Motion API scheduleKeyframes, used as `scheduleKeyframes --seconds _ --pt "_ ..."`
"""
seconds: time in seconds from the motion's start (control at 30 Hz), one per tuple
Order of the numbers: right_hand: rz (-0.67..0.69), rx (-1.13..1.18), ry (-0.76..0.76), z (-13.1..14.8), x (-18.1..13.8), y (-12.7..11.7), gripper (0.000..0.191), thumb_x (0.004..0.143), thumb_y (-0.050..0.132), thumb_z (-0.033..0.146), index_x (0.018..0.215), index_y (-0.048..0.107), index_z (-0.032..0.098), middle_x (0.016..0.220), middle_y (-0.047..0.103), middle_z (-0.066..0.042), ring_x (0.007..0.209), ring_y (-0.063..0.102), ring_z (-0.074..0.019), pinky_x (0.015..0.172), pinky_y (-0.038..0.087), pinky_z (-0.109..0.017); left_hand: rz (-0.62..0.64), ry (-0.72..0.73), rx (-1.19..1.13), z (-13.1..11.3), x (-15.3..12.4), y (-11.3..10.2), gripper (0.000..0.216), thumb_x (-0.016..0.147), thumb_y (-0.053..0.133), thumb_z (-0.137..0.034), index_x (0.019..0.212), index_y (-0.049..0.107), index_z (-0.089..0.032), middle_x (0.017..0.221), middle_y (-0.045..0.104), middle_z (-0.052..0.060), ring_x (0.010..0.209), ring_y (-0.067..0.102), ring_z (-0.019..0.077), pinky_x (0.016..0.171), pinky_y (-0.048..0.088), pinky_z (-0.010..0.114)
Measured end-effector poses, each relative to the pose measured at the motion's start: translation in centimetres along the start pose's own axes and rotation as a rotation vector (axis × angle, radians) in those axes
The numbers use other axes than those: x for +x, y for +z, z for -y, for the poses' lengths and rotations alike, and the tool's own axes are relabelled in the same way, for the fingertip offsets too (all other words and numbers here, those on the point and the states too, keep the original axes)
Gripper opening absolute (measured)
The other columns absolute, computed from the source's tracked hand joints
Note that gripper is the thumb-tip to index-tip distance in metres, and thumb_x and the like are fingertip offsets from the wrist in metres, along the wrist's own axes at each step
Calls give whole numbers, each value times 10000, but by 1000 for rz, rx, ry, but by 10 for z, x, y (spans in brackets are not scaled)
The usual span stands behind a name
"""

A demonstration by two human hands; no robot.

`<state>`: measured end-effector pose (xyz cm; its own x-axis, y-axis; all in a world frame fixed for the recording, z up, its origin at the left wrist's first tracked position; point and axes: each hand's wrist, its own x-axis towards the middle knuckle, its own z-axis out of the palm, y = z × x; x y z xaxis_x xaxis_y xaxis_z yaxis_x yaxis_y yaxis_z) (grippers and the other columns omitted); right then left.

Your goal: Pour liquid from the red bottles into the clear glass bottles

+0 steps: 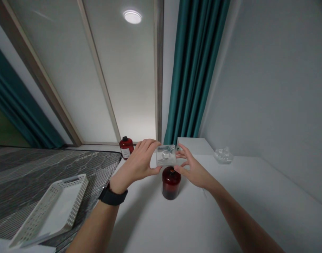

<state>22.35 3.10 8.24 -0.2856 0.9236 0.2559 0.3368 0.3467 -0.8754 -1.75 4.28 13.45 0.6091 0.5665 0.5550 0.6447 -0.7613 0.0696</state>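
Observation:
A clear, square-faced container (165, 156) is held up in front of me, with a round shape showing in its middle. My left hand (143, 158) grips its left side, fingers at the top edge and thumb at the lower corner. At the right edge, the fingertips and thumb of my right hand (192, 168) close on it too. Just below and behind the container, a dark red-brown bottle (171, 188) stands upright on the white table (155, 228). Its top has no cap, and the container and my right thumb are close to its mouth.
A second red-brown bottle (126, 149) with a black cap and white label stands at the table's far left corner. A white box (195, 146) and a crumpled clear plastic item (223, 156) are at the back right. On the grey surface at left lies a white perforated basket (80, 179).

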Motion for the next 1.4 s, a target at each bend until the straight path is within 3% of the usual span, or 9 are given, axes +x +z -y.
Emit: scheduleKeyframes --seconds 0.27,0.47,0.87,1.07,1.4 --pt "-24 -43 10 2 -18 13 880 833 697 328 1555 195 279 1406 527 -157 1339 503 -277 1091 404 -558 15 -62 8 -6 -20 -19 561 757 688 -261 1268 468 -186 1206 583 131 1126 553 336 964 480 514" --pt "-102 -88 -8 -14 -41 28 856 807 723 299 1533 271 270 1399 530 -139 1323 521 -274 1120 395 -527 22 -104 -18 -7 -42 -18 545 739 676 -249 1236 459 -195 1196 574 129 1130 558 335 981 483 519" --pt "-137 -154 -1 -17 -49 48 906 745 729 197 1528 281 279 1430 522 -137 1359 503 -302 1160 346 -568 22 -283 -269 10 -90 17 495 737 630 -218 1197 449 -200 1161 563 99 1122 570 309 999 488 496" --pt "-149 -137 13 -23 -47 52 908 771 706 211 1544 235 280 1477 493 -135 1372 491 -292 1184 321 -547 21 -335 -340 13 -99 41 497 698 619 -183 1170 463 -183 1080 542 78 1038 571 278 952 506 446" --pt "-219 -161 -65 -37 -45 56 854 785 703 230 1529 287 282 1455 513 -120 1337 521 -287 1151 382 -520 14 -365 -502 11 -107 63 497 695 603 -160 1168 457 -195 1106 520 65 1021 553 250 908 502 413"
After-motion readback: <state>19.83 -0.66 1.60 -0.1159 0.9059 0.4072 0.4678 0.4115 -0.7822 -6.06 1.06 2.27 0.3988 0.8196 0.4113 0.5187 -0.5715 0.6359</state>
